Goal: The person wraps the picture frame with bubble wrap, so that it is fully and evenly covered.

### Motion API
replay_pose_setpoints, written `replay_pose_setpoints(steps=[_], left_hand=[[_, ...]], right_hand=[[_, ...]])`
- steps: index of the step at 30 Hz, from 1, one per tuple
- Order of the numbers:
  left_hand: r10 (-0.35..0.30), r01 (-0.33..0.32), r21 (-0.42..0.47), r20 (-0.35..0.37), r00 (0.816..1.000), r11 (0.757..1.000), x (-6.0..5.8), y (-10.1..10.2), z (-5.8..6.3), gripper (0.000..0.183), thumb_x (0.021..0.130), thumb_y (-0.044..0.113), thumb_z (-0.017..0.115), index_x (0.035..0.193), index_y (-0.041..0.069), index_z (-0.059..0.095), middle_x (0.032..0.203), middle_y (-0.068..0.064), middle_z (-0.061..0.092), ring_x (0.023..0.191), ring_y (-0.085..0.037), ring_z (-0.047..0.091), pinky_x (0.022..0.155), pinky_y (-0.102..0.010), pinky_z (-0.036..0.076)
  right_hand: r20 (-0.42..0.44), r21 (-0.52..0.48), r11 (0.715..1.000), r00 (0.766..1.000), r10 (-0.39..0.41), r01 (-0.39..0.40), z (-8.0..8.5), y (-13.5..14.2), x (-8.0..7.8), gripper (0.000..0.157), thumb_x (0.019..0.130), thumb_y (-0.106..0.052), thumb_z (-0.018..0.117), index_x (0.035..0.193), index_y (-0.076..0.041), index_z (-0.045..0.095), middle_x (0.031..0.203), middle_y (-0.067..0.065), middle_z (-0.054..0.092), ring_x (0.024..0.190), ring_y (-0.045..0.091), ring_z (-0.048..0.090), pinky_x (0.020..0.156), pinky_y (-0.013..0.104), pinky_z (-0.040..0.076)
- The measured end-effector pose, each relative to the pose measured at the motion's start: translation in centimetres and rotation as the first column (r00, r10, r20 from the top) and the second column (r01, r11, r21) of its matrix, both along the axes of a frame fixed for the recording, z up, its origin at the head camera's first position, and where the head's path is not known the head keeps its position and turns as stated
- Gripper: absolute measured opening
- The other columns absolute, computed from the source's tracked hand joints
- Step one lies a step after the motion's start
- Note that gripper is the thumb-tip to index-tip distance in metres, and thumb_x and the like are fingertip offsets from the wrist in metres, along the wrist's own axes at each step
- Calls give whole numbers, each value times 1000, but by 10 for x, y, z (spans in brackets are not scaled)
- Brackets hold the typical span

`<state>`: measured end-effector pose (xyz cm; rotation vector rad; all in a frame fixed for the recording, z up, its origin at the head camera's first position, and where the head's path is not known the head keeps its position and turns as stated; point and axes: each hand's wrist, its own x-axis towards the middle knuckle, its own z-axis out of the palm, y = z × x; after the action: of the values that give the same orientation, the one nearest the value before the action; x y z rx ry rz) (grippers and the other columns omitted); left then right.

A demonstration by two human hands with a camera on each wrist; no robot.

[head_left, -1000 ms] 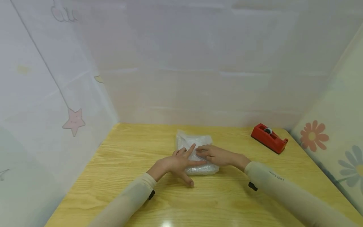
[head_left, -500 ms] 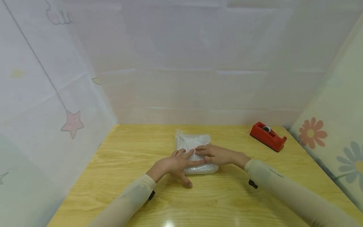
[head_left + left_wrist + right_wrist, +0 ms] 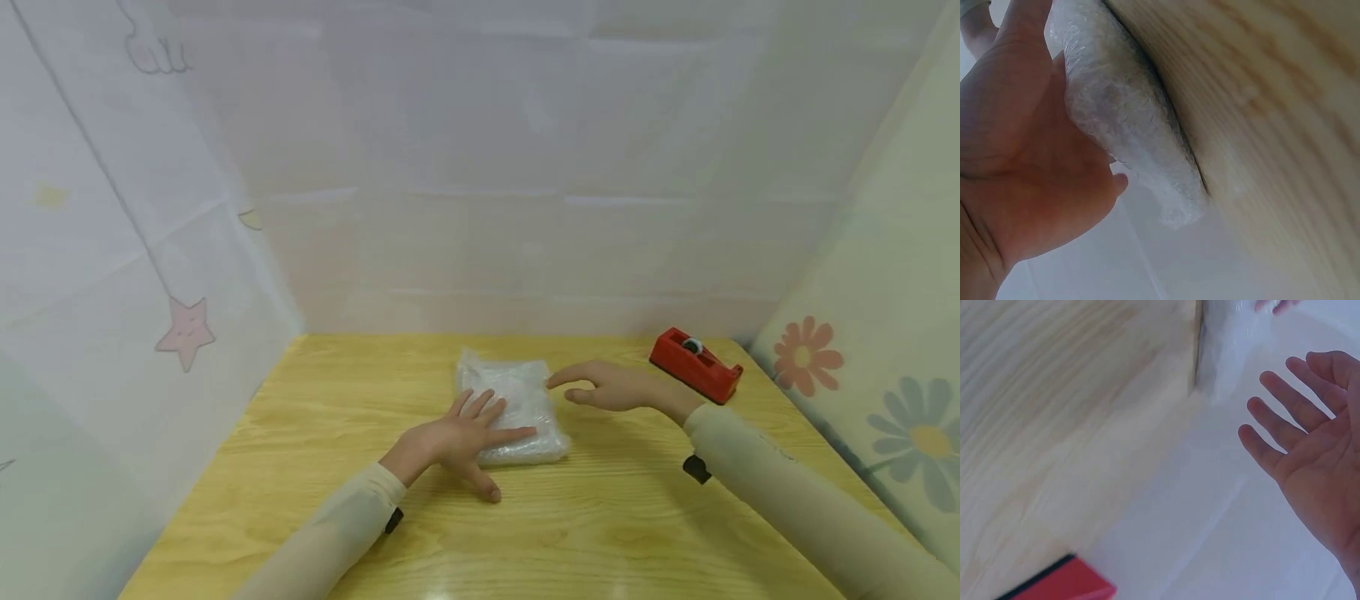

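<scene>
A flat package in bubble wrap point(image 3: 528, 400) lies on the wooden table. My left hand point(image 3: 461, 437) rests on its near left part with the fingers spread, the thumb pointing toward the table's front. In the left wrist view, the palm point(image 3: 1035, 156) stands over the side of the wrapped package point(image 3: 1122, 106); what is inside the wrap is hidden. My right hand point(image 3: 611, 386) is raised just right of the package, holding nothing. The right wrist view shows that hand point(image 3: 1316, 431) with its fingers loosely extended, apart from the wrap.
A red tape dispenser point(image 3: 693, 364) with a roll of tape sits at the table's back right, beyond my right hand. Pale printed sheets point(image 3: 480, 208) form walls behind and on both sides of the wooden table point(image 3: 337, 400).
My right hand has lifted off the package and moved right, toward the tape dispenser. The left hand stays on the wrap. The head view has shifted slightly.
</scene>
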<state>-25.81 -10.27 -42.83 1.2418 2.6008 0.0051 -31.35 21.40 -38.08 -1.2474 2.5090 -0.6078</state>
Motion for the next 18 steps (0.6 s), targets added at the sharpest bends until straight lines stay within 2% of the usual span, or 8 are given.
replay_pose_setpoints(steps=[4, 9, 11, 13, 16, 18], left_hand=[[-17, 16, 32, 35, 999, 999, -3, -2, -3, 104, 80, 75, 67, 163, 45, 11, 166, -25, -1, 150, -48, -6, 116, -63, -4], [-30, 27, 55, 58, 998, 998, -3, -12, -2, 109, 80, 75, 68, 165, 39, 10, 166, -26, -3, 149, -50, -5, 115, -65, -2], [-18, 14, 68, 64, 998, 998, -2, -15, -1, 114, 80, 75, 68, 165, 34, 5, 166, -26, -3, 149, -50, -5, 116, -65, -2], [16, -22, 84, 73, 997, 996, 1, -17, -1, 119, 81, 77, 65, 165, 27, -2, 166, -25, -3, 150, -48, -5, 116, -64, -2], [107, -119, 125, 98, 989, 985, 6, -18, 0, 114, 89, 77, 53, 165, 14, -4, 167, -21, 2, 151, -45, -1, 118, -60, 0], [155, -169, 161, 100, 983, 972, 6, -16, -6, 102, 97, 72, 42, 164, 7, 1, 168, -20, 6, 152, -43, 2, 118, -59, 0]], right_hand=[[-8, -41, 995, 996, -91, 91, 12, 41, 4, 43, 109, -35, 52, 147, -15, 56, 150, 8, 50, 139, 33, 44, 106, 59, 39], [-90, -147, 973, 977, -192, 178, 14, 85, 4, 35, 108, -20, 55, 141, -10, 60, 142, 12, 57, 125, 34, 57, 98, 57, 46], [-157, -188, 952, 950, -270, 239, 13, 102, 6, 32, 107, -17, 57, 137, -11, 64, 137, 11, 61, 118, 34, 61, 94, 56, 49], [-165, -243, 918, 919, -358, 314, 10, 117, 5, 29, 106, -16, 57, 134, -10, 66, 134, 12, 63, 118, 36, 60, 95, 57, 48], [-113, -304, 847, 866, -486, 436, 7, 138, 2, 31, 108, -22, 55, 135, -10, 65, 140, 16, 57, 120, 41, 58, 95, 61, 47], [-58, -305, 797, 825, -563, 522, 6, 152, 0, 40, 109, -33, 50, 140, -9, 60, 146, 19, 51, 122, 44, 54, 93, 62, 47]])
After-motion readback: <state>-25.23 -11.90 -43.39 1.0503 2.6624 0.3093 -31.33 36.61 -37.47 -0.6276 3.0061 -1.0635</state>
